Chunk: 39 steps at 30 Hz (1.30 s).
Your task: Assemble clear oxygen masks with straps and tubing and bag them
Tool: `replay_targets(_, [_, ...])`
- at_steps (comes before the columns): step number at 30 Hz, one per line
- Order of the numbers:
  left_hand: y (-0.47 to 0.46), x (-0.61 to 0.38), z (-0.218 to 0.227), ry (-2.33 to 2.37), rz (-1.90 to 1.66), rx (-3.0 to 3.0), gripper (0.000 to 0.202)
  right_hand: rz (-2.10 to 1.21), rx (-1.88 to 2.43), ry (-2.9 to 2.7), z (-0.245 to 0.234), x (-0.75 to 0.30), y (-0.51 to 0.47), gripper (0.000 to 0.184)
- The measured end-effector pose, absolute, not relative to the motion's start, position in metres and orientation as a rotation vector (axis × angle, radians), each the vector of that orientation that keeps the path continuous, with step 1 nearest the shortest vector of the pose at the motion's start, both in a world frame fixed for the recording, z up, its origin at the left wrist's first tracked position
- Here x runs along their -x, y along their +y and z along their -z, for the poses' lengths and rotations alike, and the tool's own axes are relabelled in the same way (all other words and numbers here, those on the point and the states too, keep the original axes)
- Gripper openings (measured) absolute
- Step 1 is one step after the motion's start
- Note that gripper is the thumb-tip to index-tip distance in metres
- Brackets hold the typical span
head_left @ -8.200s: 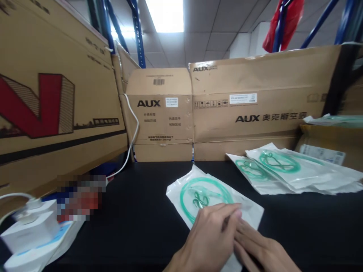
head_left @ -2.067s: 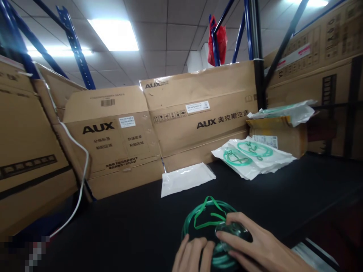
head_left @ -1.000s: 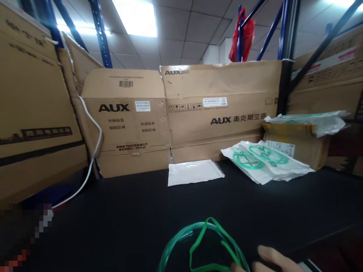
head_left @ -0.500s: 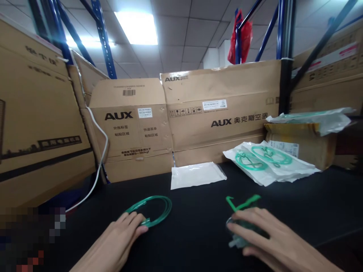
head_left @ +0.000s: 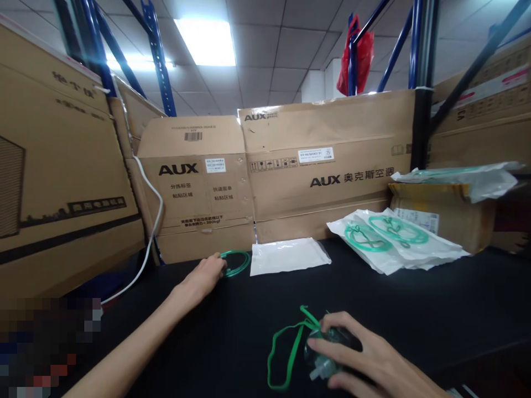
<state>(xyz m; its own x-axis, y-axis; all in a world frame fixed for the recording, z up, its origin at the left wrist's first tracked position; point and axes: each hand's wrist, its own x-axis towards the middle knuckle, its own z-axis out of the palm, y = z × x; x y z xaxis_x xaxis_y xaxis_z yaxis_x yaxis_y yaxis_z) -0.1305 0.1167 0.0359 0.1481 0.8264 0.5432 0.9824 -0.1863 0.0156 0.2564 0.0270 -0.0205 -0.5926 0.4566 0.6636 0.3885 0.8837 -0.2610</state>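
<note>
My left hand (head_left: 212, 270) reaches to the back of the black table, its fingers closed on the left edge of a coil of green tubing (head_left: 241, 264). The coil lies beside a flat white packet (head_left: 290, 256). Near the front, my right hand (head_left: 352, 351) is closed around a clear oxygen mask (head_left: 317, 354) with a pale connector pointing down and left. A green elastic strap (head_left: 290, 354) loops out from the mask to the left. My palm and fingers hide part of the mask.
White packets with green tubing (head_left: 398, 240) lie at the right back. Another packet (head_left: 460, 176) rests on an open carton (head_left: 448, 215). Large cardboard panels (head_left: 323, 166) stand along the back. At the left, a white cable (head_left: 160, 210) hangs beside a big box (head_left: 66, 166).
My left hand has moved the tubing coil away from me, beside the white packet. My right hand has drawn the mask nearer and leftward; its strap now spreads into a loop.
</note>
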Motion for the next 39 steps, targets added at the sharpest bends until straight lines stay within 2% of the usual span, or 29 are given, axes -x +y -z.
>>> replay_targets(2, [0.116,0.118,-0.04,-1.744,0.552,2.132,0.021,-0.093,0.615,-2.265,0.026,-0.256,0.034,0.044])
replay_targets(7, [0.062,0.067,-0.041,-1.741,0.429,2.242,0.037,-0.085,0.568,-2.326,0.038,-0.259,0.048,0.048])
replay_targets(12, [0.005,0.011,-0.008,-1.366,0.695,2.42,0.038,-0.162,0.539,-2.349,0.036,-0.26,0.044,0.051])
replay_targets(17, [0.001,-0.005,0.021,-1.169,0.694,2.457,0.05,-0.177,0.615,-2.327,0.03,-0.259,0.033,0.056])
replay_targets(23, [0.005,-0.001,0.021,-1.067,0.746,2.46,0.04,-0.285,0.702,-2.36,0.031,-0.26,0.034,0.053])
replay_targets(27, [0.0,-0.005,0.021,-1.122,0.958,2.327,0.032,-0.395,0.685,-2.312,0.033,-0.259,0.039,0.046])
replay_targets(30, [-0.006,-0.008,0.023,-1.166,1.115,2.281,0.024,-0.404,0.687,-2.242,0.033,-0.258,0.039,0.048])
replay_targets(34, [-0.008,-0.01,0.025,-1.077,0.993,2.326,0.032,-0.368,0.694,-2.208,0.033,-0.257,0.036,0.055])
replay_targets(39, [0.002,-0.009,0.03,-0.913,0.802,2.34,0.032,-0.379,0.6,-2.174,0.03,-0.254,0.034,0.05])
